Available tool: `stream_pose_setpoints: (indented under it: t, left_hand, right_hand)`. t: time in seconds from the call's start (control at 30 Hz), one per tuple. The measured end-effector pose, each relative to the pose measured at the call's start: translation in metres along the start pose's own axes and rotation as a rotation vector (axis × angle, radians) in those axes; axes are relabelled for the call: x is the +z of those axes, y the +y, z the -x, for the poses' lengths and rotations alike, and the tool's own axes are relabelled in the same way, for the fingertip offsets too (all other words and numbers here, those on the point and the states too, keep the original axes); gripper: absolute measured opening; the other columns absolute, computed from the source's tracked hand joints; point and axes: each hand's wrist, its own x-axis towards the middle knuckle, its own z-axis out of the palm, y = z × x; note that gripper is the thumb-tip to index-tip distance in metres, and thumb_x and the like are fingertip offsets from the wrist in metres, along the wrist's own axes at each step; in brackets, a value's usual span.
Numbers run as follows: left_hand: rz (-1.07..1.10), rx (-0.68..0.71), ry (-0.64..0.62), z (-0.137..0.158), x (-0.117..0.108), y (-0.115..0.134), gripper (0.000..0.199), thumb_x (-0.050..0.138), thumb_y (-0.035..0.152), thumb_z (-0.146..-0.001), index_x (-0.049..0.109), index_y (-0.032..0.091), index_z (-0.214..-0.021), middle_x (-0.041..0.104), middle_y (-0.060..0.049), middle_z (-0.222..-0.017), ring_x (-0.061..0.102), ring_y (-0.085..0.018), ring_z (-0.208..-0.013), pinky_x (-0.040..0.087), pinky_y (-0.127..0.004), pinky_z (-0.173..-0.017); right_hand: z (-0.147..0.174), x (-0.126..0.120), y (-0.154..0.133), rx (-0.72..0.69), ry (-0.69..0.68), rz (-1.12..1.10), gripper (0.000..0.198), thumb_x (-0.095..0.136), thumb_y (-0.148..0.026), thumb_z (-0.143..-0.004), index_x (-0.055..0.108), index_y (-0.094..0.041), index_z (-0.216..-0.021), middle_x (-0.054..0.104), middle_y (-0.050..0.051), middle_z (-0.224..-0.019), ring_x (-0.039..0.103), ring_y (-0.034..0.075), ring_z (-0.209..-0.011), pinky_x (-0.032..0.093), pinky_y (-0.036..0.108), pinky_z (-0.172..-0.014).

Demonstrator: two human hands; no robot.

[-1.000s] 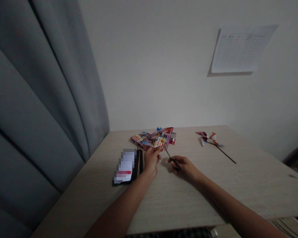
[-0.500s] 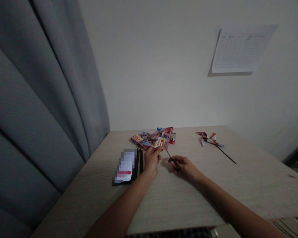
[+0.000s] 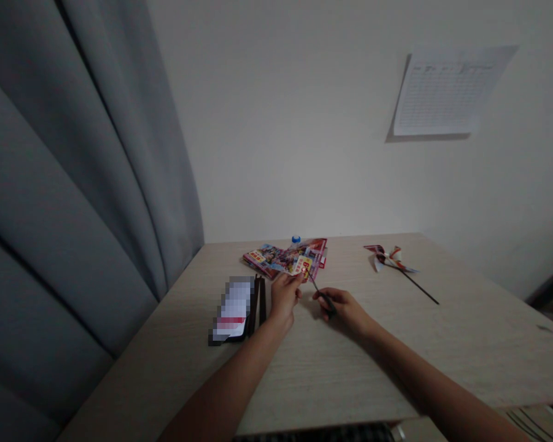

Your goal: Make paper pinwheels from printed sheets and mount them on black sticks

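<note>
My left hand (image 3: 286,296) is closed on the near edge of a colourful printed sheet (image 3: 311,253), which is tilted up off the table. My right hand (image 3: 341,304) grips a pair of scissors (image 3: 328,302) by the dark handles, and the blades point up and left at the sheet's near edge, close to my left fingertips. How far the blades are apart is too small to tell. More colourful printed paper (image 3: 262,258) lies behind and left of my left hand, partly under the held sheet.
A phone (image 3: 233,309) with a blurred screen lies left of my left forearm, beside dark sticks (image 3: 262,301). A paper pinwheel (image 3: 387,258) on a dark stick lies at the right. Something with a blue top (image 3: 295,239) stands behind the papers. A grey curtain (image 3: 133,153) borders the left.
The held sheet and my left hand have shifted slightly to the right. The scissors and my right hand are almost where they were.
</note>
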Motion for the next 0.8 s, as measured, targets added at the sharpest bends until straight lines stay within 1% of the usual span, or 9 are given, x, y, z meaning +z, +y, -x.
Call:
stream_pose_setpoints:
  t: [0.23,0.43,0.8]
  left_hand:
    - [-0.014,0.002,0.019,-0.0022,-0.0007,-0.0022,0.043,0.083,0.05,-0.056,0.064,0.015,-0.073,0.068,-0.001,-0.071,0.045,-0.004,-0.041,0.021,-0.017,-0.04]
    - [-0.008,0.003,0.02,-0.0023,-0.0014,-0.0024,0.042,0.085,0.048,-0.056,0.063,0.016,-0.071,0.063,0.001,-0.064,0.046,-0.004,-0.042,0.022,-0.016,-0.04]
    - [-0.01,0.009,0.0,-0.0026,-0.0024,-0.0031,0.041,0.083,0.047,-0.058,0.063,0.015,-0.074,0.067,-0.001,-0.071,0.045,-0.003,-0.041,0.02,-0.015,-0.038]
  right_hand:
    - [-0.0006,-0.0003,0.0015,0.025,0.002,0.028,0.055,0.069,-0.066,-0.075,0.065,-0.014,-0.092,0.053,-0.002,-0.061,0.043,0.01,-0.053,0.027,0.025,-0.052]
    - [-0.0006,0.0005,-0.0002,0.031,-0.001,-0.006,0.052,0.072,-0.063,-0.071,0.065,-0.015,-0.09,0.05,-0.004,-0.061,0.045,0.01,-0.053,0.028,0.026,-0.053]
    - [-0.0027,-0.0025,0.0062,0.002,-0.016,0.0,0.046,0.071,-0.058,-0.076,0.065,-0.014,-0.089,0.05,-0.003,-0.062,0.046,0.01,-0.054,0.029,0.025,-0.053]
